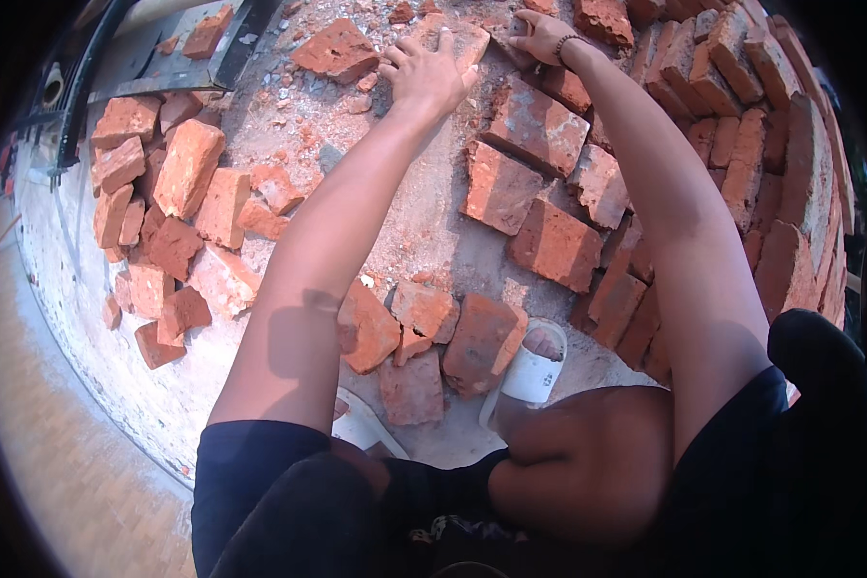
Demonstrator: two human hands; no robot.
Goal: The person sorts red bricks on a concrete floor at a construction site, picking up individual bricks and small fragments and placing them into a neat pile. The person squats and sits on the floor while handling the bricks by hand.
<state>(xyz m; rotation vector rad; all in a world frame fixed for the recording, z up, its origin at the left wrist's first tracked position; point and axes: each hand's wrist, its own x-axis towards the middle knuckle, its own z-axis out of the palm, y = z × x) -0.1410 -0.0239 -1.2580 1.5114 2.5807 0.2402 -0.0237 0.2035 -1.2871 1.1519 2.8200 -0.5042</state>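
A pale, dust-coated brick [466, 40] lies near the top of the view on rubble-strewn ground [433, 217]. The left hand [428, 77] is over it, palm down; its grip is spread wide, fingers across the brick's top and thumb toward its right edge, not closed around it. Just right of the pale brick is the right hand [541, 40], a dark beaded bracelet [568, 42] on its wrist. Its grip is partly curled by a dark greyish piece [512, 48]; I cannot tell whether it has hold of that. Left of the pale brick, near it, sits a broken red brick [337, 51]. Farther left and below lies a loose brick pile [188, 169]; well to the right rise stacked bricks [732, 72]. Well below are more broken bricks [419, 313] and a white sandal [532, 374].
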